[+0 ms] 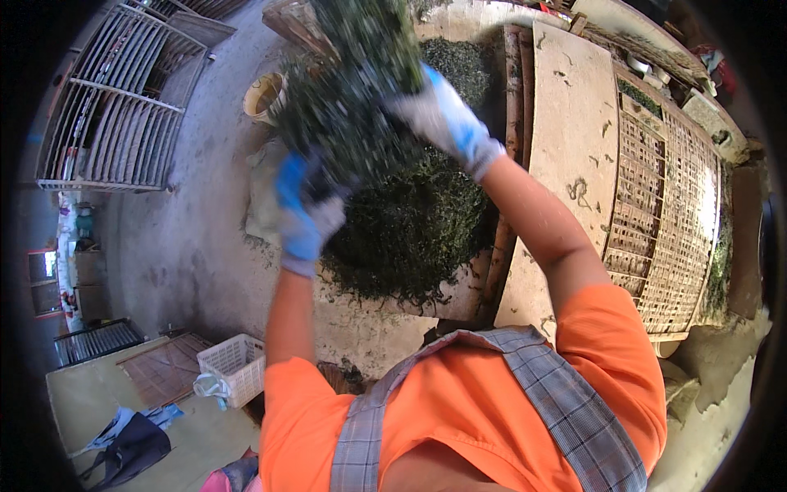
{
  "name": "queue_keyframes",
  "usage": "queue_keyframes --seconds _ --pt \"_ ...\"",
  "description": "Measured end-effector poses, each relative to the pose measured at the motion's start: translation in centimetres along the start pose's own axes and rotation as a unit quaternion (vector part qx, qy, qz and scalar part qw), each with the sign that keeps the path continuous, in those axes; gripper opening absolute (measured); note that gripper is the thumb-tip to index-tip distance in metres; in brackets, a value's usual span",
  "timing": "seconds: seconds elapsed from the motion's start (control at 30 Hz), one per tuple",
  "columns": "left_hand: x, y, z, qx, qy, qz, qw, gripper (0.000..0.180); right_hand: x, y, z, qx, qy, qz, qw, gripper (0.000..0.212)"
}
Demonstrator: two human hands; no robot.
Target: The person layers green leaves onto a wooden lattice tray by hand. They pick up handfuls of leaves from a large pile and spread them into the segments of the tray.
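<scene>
A big loose clump of dark green tea leaves [352, 98] is up in the air between my hands, smeared by motion. My left hand [307, 215], in a blue and white glove, grips its near left side. On the right, my right hand [443, 115], gloved alike, has its fingers sunk into the clump, so their tips are hidden. Below lies a heap of the same curled leaves [410, 238], spread over a low surface, with a smaller pile [459, 70] behind it.
A wooden board [566, 164] with stray leaf bits runs along the right, beside a woven slatted rack [664, 205]. A yellowish bucket [264, 97] stands beyond my left hand. Far left is a barred metal rack [123, 90]; a white plastic basket [234, 369] sits lower left near dark cloth [131, 447].
</scene>
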State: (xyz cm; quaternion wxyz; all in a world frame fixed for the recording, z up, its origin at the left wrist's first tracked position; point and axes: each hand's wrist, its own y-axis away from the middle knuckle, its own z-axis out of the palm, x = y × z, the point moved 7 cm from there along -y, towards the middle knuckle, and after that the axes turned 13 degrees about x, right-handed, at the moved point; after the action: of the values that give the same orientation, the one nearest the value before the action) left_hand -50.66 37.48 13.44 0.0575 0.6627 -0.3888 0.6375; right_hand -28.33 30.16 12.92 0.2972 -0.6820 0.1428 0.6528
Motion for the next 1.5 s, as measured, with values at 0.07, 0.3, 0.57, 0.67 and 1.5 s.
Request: queue_keyframes --seconds 0.07,0.3,0.57,0.67,1.5 --pt "-4.0 6.2 0.0 -0.053 -0.402 0.122 0.906 0.046 7.6 2.9 -2.7 -0.109 0.485 -0.057 0.866 0.049" --pt "-15.1 22.2 1.1 0.181 0.143 -0.633 0.739 0.029 7.8 3.0 -7.3 0.064 0.437 0.115 0.89 0.049" --pt "-11.4 16.7 -1.4 0.229 0.041 -0.353 0.906 0.061 9.2 13.6 2.9 -0.122 0.482 0.106 0.861 0.079" --pt "-14.1 13.2 1.0 0.201 -0.051 -0.462 0.862 0.071 16.2 12.1 -1.0 0.05 0.388 0.14 0.91 0.082" --pt "-13.1 8.3 -5.6 -0.092 0.11 -0.274 0.951 0.048 7.1 13.6 6.2 -0.076 -0.214 0.38 0.897 0.048"
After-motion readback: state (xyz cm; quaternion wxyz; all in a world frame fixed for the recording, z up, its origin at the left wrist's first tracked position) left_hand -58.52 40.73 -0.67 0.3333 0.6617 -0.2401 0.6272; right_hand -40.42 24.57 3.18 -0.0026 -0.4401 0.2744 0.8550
